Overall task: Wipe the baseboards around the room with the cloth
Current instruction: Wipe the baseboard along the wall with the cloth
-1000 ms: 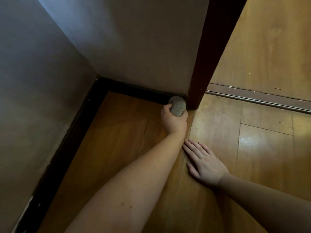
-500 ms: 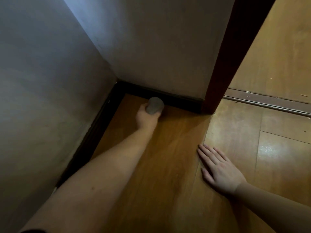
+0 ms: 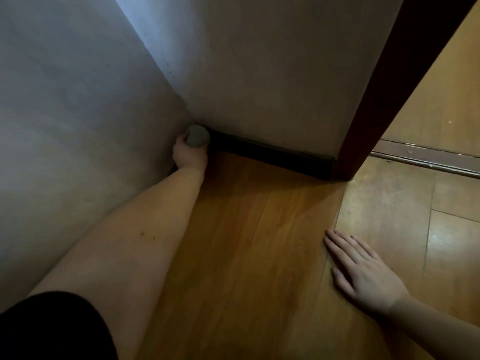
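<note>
My left hand (image 3: 189, 155) grips a bunched grey cloth (image 3: 198, 136) and holds it in the corner where the two walls meet, at the left end of the dark baseboard (image 3: 270, 156). That baseboard runs along the foot of the far wall to the dark red door frame (image 3: 368, 126). The baseboard under the left wall is mostly hidden by my arm. My right hand (image 3: 363, 268) lies flat on the wooden floor (image 3: 259, 242), fingers straight and spread, well apart from the cloth.
Grey walls close in on the left and ahead. Past the door frame on the right lie a metal threshold strip (image 3: 426, 158) and more wooden floor (image 3: 441, 113). A black sleeve (image 3: 52, 331) fills the bottom-left corner.
My left hand has slid the cloth leftward along the far baseboard, from beside the door frame into the wall corner. My right hand has stayed flat on the floor.
</note>
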A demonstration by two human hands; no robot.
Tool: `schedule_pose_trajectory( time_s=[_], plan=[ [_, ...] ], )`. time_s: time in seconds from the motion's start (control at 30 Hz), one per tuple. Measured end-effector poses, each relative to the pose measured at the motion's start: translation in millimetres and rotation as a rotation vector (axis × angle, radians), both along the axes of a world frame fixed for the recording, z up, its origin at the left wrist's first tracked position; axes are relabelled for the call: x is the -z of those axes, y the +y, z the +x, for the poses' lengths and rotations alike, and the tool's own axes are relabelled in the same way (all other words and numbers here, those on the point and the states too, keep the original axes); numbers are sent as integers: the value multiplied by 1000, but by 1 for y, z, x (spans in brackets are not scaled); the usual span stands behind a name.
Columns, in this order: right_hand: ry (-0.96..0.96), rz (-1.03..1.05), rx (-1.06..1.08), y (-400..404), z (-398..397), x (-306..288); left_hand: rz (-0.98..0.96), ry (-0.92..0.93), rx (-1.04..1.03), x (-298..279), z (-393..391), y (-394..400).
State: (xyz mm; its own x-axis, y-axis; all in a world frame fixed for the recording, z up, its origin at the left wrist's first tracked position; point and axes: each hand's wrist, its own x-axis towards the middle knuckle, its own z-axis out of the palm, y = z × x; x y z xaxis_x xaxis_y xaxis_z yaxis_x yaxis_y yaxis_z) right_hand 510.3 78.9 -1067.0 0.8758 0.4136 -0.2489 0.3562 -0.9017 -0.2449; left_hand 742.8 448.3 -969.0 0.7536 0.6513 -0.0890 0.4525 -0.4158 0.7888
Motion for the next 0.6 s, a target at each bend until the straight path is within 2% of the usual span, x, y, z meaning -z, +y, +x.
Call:
schedule_pose_trajectory(
  time_s=[0.17, 0.37, 0.5, 0.6],
  plan=[
    [12, 11, 0, 1, 2, -4, 35, 41, -16, -1, 17, -7],
    [17, 10, -8, 0, 1, 1, 171, 104, 80, -5, 12, -19],
    [18, 8, -7, 1, 1, 2, 125, 97, 117, -9, -1, -48],
    [24, 27, -12, 2, 3, 2, 8, 95, 119, -4, -18, -83]
  ],
)
